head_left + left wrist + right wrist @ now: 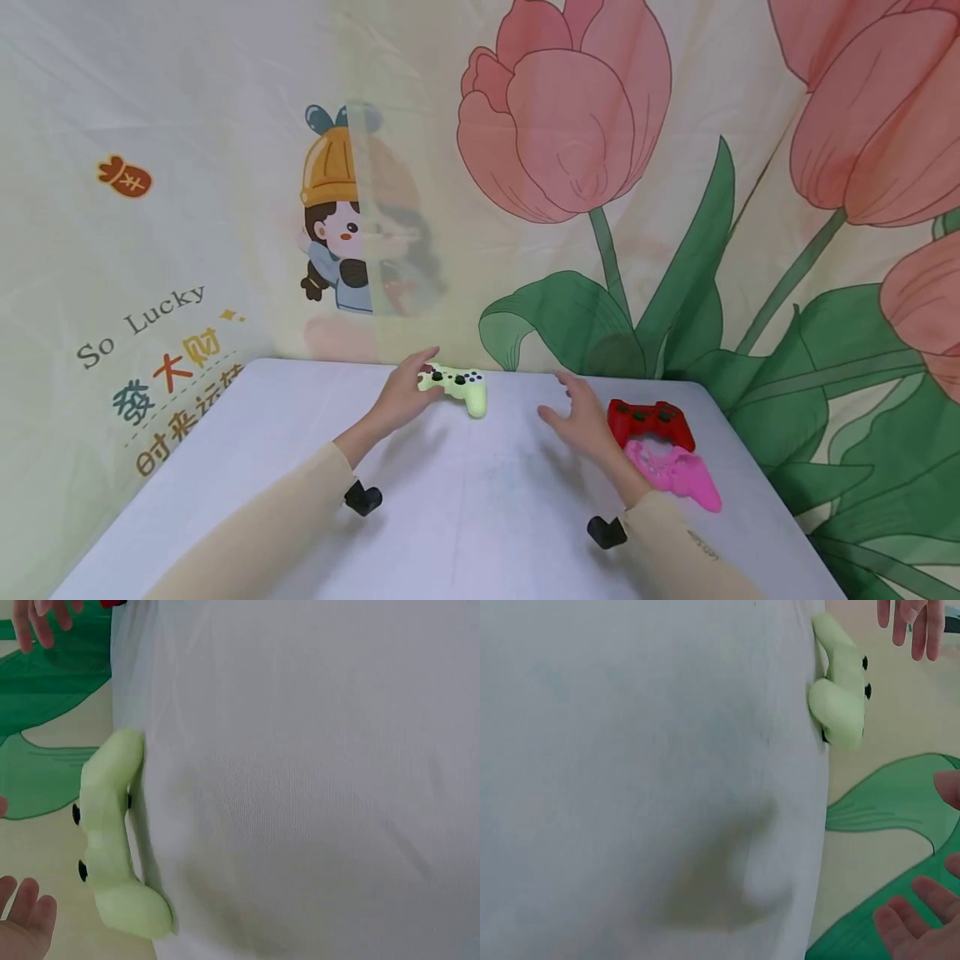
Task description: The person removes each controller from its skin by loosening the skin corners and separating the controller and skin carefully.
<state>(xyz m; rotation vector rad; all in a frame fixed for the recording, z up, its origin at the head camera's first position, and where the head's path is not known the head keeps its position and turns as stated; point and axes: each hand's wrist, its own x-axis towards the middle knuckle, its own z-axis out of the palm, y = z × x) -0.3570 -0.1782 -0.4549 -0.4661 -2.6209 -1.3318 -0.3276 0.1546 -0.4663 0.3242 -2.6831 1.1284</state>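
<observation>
A pale green game controller (474, 390) with dark sticks lies near the table's far edge. My left hand (403, 395) is over its left end in the head view, fingers spread; the left wrist view shows a gap between fingers and controller (112, 840). To the right, my right hand (584, 417) hovers with loosely bent fingers, holding nothing. Beside that hand lies a red game controller (651, 423). A pink controller-shaped piece (678, 473) rests just in front of the red one, partly hidden by the right forearm.
The white-covered table (457, 517) meets a printed curtain (420, 67) with tulips and a cartoon figure along its far side. Small black devices (364, 498) sit at both sleeve cuffs.
</observation>
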